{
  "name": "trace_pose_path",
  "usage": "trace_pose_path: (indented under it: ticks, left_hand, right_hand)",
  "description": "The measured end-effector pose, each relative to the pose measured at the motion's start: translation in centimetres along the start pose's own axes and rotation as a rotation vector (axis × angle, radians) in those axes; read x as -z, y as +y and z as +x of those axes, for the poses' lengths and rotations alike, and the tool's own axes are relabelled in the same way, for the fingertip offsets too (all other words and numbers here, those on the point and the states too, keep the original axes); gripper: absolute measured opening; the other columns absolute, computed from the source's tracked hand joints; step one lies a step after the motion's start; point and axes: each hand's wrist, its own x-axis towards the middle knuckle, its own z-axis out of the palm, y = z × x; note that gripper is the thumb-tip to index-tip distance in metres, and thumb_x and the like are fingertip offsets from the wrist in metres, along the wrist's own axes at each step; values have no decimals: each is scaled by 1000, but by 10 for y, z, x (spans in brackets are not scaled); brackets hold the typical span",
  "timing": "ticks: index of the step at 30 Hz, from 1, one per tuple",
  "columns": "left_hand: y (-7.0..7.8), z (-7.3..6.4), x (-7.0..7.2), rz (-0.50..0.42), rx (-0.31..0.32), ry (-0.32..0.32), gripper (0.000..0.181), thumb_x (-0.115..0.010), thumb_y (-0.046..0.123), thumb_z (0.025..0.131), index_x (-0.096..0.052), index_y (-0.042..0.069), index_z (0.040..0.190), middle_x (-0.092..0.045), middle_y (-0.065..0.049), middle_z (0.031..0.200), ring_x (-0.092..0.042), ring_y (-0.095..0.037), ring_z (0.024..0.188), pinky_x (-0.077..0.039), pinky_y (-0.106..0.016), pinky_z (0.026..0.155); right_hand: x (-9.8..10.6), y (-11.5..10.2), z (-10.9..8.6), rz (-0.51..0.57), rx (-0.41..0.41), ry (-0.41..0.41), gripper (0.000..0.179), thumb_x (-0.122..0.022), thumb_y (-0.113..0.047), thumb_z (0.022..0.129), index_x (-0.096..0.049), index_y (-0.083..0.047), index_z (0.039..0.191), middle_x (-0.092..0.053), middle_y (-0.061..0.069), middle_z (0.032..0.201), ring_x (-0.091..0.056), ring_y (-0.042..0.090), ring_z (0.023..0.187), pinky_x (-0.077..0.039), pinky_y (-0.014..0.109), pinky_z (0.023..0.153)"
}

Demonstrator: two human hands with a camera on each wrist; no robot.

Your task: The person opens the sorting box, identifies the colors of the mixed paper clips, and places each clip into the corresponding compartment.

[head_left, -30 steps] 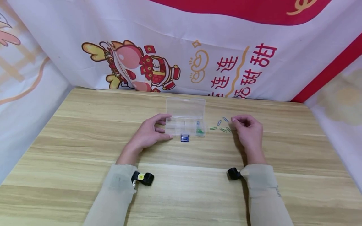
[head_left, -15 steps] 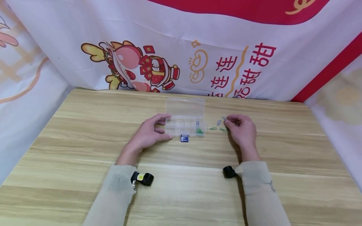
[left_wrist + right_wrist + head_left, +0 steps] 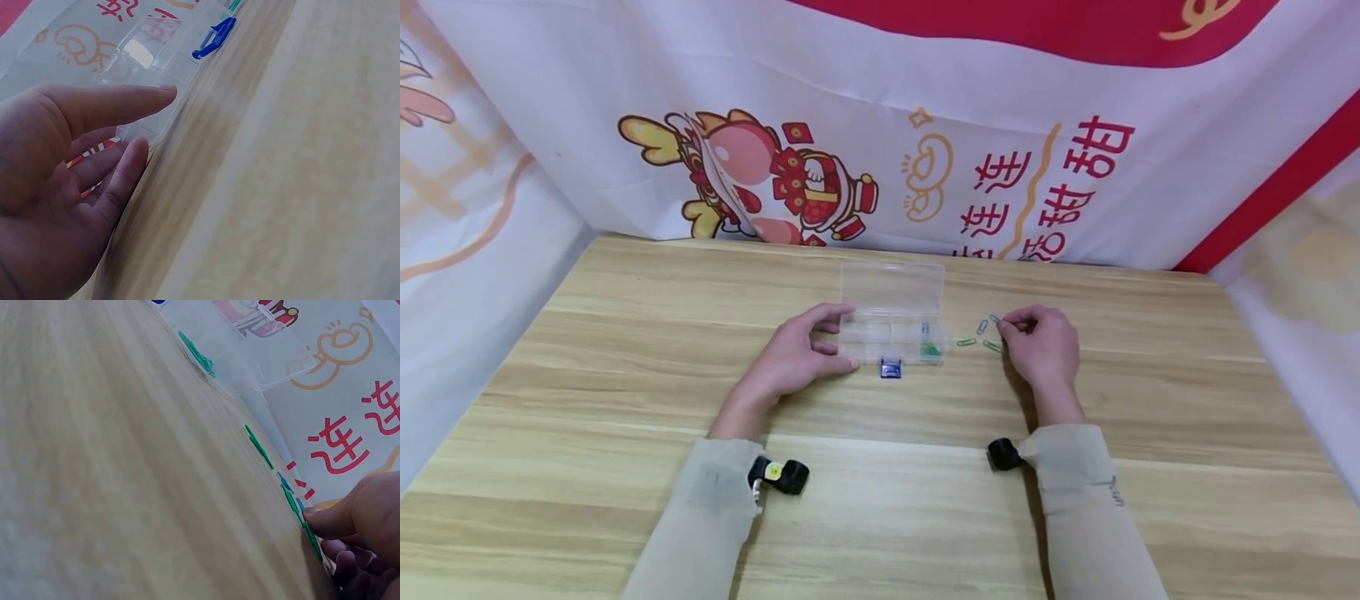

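A clear compartment box (image 3: 865, 333) lies with its lid raised and its blue latch (image 3: 891, 367) toward me. Green paper clips (image 3: 930, 350) sit in its front right compartment, a blue one (image 3: 925, 329) behind them. My left hand (image 3: 793, 350) holds the box's left end between thumb and fingers. To the right of the box, my right hand (image 3: 1043, 346) pinches the near end of a blue paper clip (image 3: 995, 318) at the table with thumb and forefinger. Close by lie another blue clip (image 3: 982, 327) and green clips (image 3: 966, 342). One green clip (image 3: 312, 540) shows beneath the right thumb.
The box stands on a wood-grain table (image 3: 880, 517). A printed white cloth (image 3: 700, 67) hangs behind the table's far edge, with more cloth at both sides. Black wrist cameras (image 3: 790, 477) are strapped at both sleeves.
My right hand has shifted left, its fingertips coming onto the blue clip and covering a green clip seen earlier. The left hand and box have stayed in place.
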Motion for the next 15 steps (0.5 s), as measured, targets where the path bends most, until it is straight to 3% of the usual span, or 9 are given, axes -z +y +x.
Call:
trace_pose_path:
  ticks: [8,15]
  left_hand:
    - [0,1,-1,-2,-1,4,78,-89,10,87,-56,28,156,-56,-10,149,-66,-32,123,-60,-47,107]
    - [0,1,-1,3,0,5,78,-90,12,87,-56,29,156,-56,-10,149,-67,-32,123,-60,-47,106]
  right_hand:
    - [1,-1,1,-9,-25,-18,22,-70,-27,104,-76,-8,115,-69,13,114,-60,30,103,-49,41,90]
    - [4,-2,-1,25,-16,-57,24,-68,-27,106,-72,-7,120,-67,14,118,-59,30,106,-49,39,90]
